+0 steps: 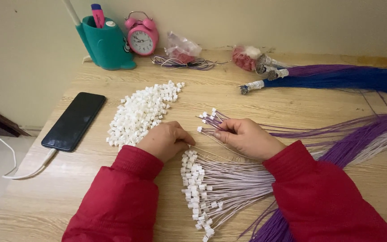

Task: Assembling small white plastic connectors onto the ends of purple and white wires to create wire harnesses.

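Wooden table (256, 96): left hand (164, 140) curled, fingertips pressed together beside the pile of white connectors (142, 112); right hand (246, 136) pinching a fan of connector-tipped purple wires (211, 118).

Landmark: connector pile (142, 114) on the table (45, 201).
Phone (74, 121): left of the pile.
Clock (142, 36): behind the pile, by the wall.
Pen holder (106, 45): behind the pile, left of the clock.
Left hand (164, 140): just before the pile.
Right hand (247, 136): right of the pile.
Wired bundle (202, 192): before the pile, rightward.
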